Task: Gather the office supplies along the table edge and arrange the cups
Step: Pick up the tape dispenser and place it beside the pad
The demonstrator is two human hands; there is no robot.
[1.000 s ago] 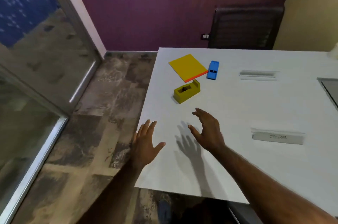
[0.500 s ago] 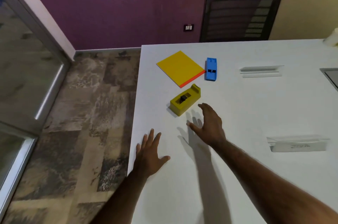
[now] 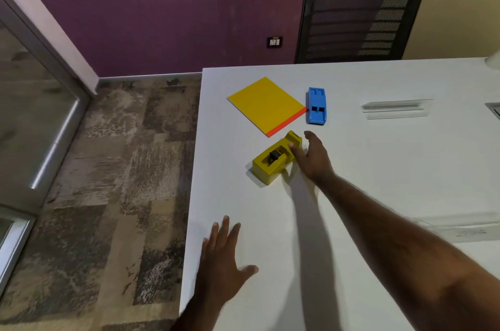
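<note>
A yellow tape dispenser [image 3: 272, 163] lies on the white table [image 3: 365, 163] near its left edge. My right hand [image 3: 313, 157] is against the dispenser's right side, thumb touching its top, fingers reaching past its far end. A yellow notepad [image 3: 265, 104] with an orange strip lies beyond it, and a blue stapler [image 3: 316, 105] sits just right of the pad. My left hand [image 3: 221, 260] rests flat with fingers spread by the table's left edge, holding nothing. No cups are clearly in view.
A black mesh chair [image 3: 359, 16] stands behind the table's far edge. Two clear acrylic name holders lie on the table, one far right [image 3: 395, 108] and one near right [image 3: 460, 228]. Patterned floor and a glass door are to the left.
My right hand has reached forward from open table to the tape dispenser and now touches it. The left hand has stayed near the table's left edge. The view has shifted closer.
</note>
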